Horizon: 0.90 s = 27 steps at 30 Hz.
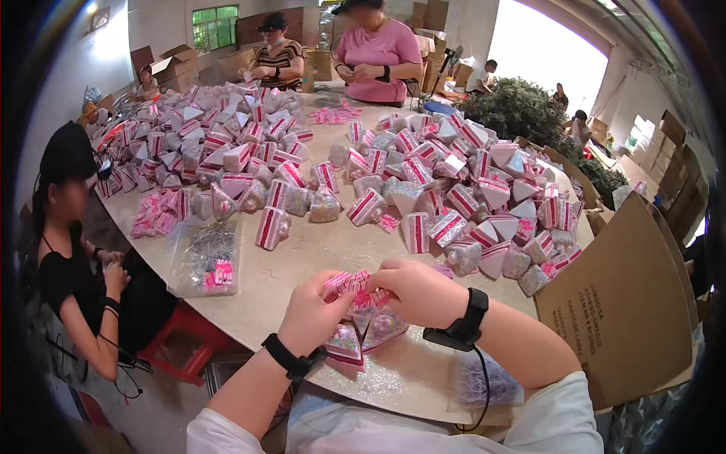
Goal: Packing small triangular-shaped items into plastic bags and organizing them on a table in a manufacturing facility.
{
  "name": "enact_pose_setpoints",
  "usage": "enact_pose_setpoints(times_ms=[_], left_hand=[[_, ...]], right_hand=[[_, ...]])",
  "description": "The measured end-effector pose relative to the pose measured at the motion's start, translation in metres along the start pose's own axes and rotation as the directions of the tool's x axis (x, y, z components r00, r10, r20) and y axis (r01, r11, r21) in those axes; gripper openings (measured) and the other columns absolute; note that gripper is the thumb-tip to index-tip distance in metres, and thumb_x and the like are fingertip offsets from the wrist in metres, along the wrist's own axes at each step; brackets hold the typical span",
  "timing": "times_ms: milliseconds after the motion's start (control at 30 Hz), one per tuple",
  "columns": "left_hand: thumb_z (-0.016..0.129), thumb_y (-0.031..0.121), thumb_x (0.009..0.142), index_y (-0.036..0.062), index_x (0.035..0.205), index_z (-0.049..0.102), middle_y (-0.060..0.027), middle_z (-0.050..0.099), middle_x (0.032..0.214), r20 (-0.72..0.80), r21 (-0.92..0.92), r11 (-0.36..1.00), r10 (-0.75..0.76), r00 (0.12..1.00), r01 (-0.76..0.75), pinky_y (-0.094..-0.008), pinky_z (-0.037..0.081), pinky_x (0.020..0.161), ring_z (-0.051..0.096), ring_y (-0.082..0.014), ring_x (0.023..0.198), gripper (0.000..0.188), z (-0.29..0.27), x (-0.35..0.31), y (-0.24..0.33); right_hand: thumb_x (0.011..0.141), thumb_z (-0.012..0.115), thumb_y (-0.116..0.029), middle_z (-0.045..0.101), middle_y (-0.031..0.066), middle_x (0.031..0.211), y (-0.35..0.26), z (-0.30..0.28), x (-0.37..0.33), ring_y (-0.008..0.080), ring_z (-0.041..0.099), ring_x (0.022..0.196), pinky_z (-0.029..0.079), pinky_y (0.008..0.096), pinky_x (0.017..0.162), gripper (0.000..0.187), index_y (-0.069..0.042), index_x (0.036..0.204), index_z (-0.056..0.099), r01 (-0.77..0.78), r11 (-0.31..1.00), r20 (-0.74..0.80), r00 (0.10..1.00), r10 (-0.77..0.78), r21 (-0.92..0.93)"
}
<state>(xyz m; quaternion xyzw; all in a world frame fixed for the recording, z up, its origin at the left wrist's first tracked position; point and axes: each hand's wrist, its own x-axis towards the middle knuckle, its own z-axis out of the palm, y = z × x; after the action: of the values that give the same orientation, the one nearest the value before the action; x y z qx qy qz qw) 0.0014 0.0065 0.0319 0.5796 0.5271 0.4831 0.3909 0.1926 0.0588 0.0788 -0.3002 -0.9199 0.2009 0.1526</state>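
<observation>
My left hand (311, 312) is closed on a small bunch of pink-and-white printed tags (348, 283) above the near edge of the table. Fingers bent in, my right hand (423, 291) pinches at the right end of the same bunch; its fingertips are partly hidden. Right below the hands, two toy cake slices (344, 345) with pink sides and speckled tops lie side by side, points toward each other. More pink tags show between the hands and the slices. Both wrists wear black bands.
A big heap of wrapped cake slices (461, 193) covers the table's (302, 257) far side. A clear tray (204, 261) of thin ties stands at left, loose ties (484, 378) at right. A cardboard box (612, 310) borders the right edge. Co-workers sit left and stand opposite.
</observation>
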Motion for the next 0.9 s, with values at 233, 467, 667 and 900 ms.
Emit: enact_pose_setpoints(times_ms=[233, 467, 667, 900], left_hand=[[0.067, 0.008, 0.082, -0.0022, 0.100, 0.059, -0.0046, 0.063, 0.086, 0.049, -0.075, 0.997, -0.003, 0.999, 0.007, -0.0243, 0.049, 0.069, 0.058, -0.0087, 0.078, 0.023, 0.007, 0.002, -0.009], [0.065, 0.011, 0.083, -0.0024, 0.101, 0.061, -0.0076, 0.066, 0.082, 0.082, -0.101, 0.995, 0.007, 0.997, 0.001, -0.0265, 0.049, 0.066, 0.060, -0.0101, 0.075, 0.023, 0.023, -0.001, 0.007], [0.062, 0.009, 0.086, -0.0019, 0.100, 0.062, -0.0052, 0.064, 0.082, 0.067, -0.208, 0.976, -0.059, 0.996, 0.072, -0.0249, 0.047, 0.066, 0.057, -0.0087, 0.073, 0.017, 0.023, 0.005, -0.005], [0.060, 0.010, 0.088, -0.0011, 0.097, 0.063, -0.0014, 0.062, 0.081, 0.213, -0.198, 0.973, -0.078, 0.974, 0.121, -0.0230, 0.046, 0.065, 0.055, -0.0067, 0.073, 0.014, 0.024, 0.008, 0.004]], right_hand=[[0.078, 0.058, -0.006, 0.056, 0.0120, 0.089, -0.004, -0.003, -0.004, 0.0305, 0.058, 0.081, 0.048, 0.0377, 0.071, 0.014, -0.004, 0.092, 0.058, 0.004, 0.996, -0.159, 0.987, -0.019, -0.095], [0.078, 0.061, -0.012, 0.056, 0.0123, 0.084, 0.020, 0.004, -0.010, 0.0285, 0.059, 0.077, 0.048, 0.0366, 0.069, 0.017, -0.002, 0.091, 0.057, -0.076, 0.997, -0.258, 0.963, 0.081, 0.032], [0.078, 0.061, -0.012, 0.055, 0.0126, 0.084, 0.018, 0.002, -0.019, 0.0287, 0.057, 0.078, 0.047, 0.0364, 0.070, 0.016, -0.001, 0.088, 0.055, -0.036, 0.999, -0.265, 0.963, 0.037, 0.007], [0.078, 0.061, -0.010, 0.053, 0.0124, 0.084, 0.014, 0.005, -0.029, 0.0287, 0.055, 0.078, 0.046, 0.0360, 0.069, 0.016, 0.000, 0.085, 0.051, -0.012, 0.999, -0.360, 0.933, -0.008, -0.052]])
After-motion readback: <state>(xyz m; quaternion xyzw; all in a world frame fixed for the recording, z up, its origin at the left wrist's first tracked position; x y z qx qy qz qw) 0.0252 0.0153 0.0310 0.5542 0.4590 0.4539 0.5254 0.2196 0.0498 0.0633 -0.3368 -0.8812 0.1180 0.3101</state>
